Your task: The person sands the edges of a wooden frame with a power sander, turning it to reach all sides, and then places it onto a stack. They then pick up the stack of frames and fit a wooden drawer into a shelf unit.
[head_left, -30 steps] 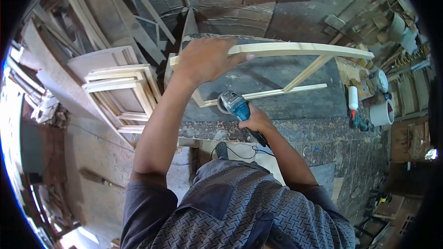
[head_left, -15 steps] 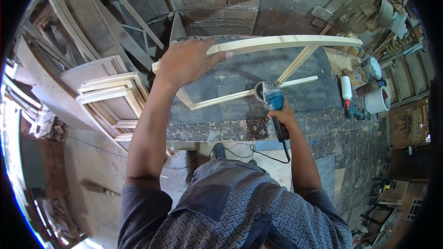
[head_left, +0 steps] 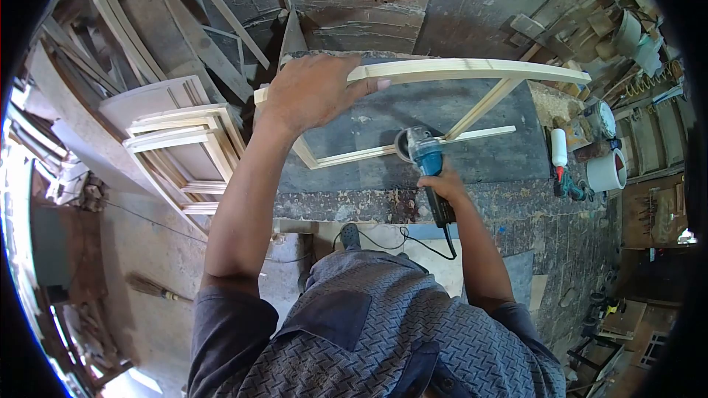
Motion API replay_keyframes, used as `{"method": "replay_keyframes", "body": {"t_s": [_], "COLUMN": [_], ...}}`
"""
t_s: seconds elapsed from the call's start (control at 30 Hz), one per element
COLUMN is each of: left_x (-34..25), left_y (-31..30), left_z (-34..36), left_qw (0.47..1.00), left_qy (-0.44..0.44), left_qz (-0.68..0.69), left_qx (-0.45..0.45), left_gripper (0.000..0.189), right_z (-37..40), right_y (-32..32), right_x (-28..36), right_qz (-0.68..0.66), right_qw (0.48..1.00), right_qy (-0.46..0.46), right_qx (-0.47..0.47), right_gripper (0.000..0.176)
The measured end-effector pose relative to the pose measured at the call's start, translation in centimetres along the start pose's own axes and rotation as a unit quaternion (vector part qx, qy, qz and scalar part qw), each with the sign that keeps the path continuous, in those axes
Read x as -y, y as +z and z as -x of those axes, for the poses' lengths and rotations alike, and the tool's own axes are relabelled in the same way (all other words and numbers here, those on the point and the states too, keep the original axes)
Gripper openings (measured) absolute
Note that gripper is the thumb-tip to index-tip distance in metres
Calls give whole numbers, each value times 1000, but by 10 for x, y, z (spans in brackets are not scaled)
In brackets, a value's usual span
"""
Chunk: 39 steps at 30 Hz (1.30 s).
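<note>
A pale wooden frame (head_left: 472, 68) stands on edge on the dark, worn workbench (head_left: 413, 114). My left hand (head_left: 308, 94) is wrapped over its upper left corner, thumb along the near face of the top rail. In my right hand (head_left: 447, 183) is a blue and black angle grinder (head_left: 426, 158), gripped round its body. The grinder's disc sits at the lower rail, left of where the slanting crosspiece (head_left: 483, 109) meets it. From the grinder's rear a black cord (head_left: 448, 242) hangs below the bench edge.
Finished-looking frames (head_left: 184, 151) lean at the left of the bench. On its right side are a white bottle (head_left: 559, 147) with a red tip, a white bucket (head_left: 606, 169) and a green tool (head_left: 574, 190). A broom (head_left: 156, 287) lies on the floor at left.
The grinder has shifted slightly left along the lower rail, its disc now further from the crosspiece. My left hand keeps its hold on the frame's corner. The whole view has moved slightly.
</note>
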<state>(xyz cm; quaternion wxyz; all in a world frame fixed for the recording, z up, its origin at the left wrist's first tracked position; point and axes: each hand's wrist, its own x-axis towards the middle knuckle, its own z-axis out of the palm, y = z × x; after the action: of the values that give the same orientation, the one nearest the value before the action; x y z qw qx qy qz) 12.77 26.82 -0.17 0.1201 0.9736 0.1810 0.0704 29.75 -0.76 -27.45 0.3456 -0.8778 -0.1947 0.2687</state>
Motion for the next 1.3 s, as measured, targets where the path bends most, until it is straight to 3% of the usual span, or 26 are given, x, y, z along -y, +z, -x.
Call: {"method": "replay_keyframes", "body": {"t_s": [0.2, 0.43, 0.6, 0.73, 0.8, 0.83, 0.9, 0.93, 1.0, 1.17, 1.3], "left_x": [4, 7, -4, -9, -19, -21, -14, -10, -10, -9, -33], "left_y": [1, 6, -4, -4, -11, -14, -3, -1, 3, 4, -1], "left_z": [-1, -1, -1, -1, -2, -2, -5, -9, -14, -21, -23], "left_qw": [1000, 1000, 999, 991, 988, 984, 982, 978, 970, 968, 967], "left_qy": [7, 8, -39, -91, -113, -136, -146, -172, -200, -221, -245], "left_qz": [17, 15, 1, 85, 93, 98, 116, 118, 133, 121, 60], "left_qx": [12, -22, 31, 46, 49, 56, 26, 30, 21, 22, 24], "left_gripper": [73, 74, 74, 81, 81, 82, 85, 87, 94, 92, 85], "right_z": [18, 46, 56, 72, 73, 69, 53, 42, 16, -45, -60], "right_y": [46, 57, 34, -45, -89, -108, -137, -150, -169, -176, -173], "right_x": [46, 105, 69, 20, -8, -26, -65, -74, -87, -103, -89], "right_qz": [53, 148, 146, 143, 109, 110, 23, 22, 2, -27, 69], "right_qw": [991, 968, 953, 957, 981, 981, 997, 996, 999, 999, 997], "right_qy": [-64, -31, -91, -108, -88, -91, -80, -85, 4, -31, -11], "right_qx": [107, 202, 251, 227, 132, 130, 1, 3, -32, -10, 25], "right_gripper": [105, 98, 91, 91, 90, 90, 89, 89, 85, 85, 93]}}
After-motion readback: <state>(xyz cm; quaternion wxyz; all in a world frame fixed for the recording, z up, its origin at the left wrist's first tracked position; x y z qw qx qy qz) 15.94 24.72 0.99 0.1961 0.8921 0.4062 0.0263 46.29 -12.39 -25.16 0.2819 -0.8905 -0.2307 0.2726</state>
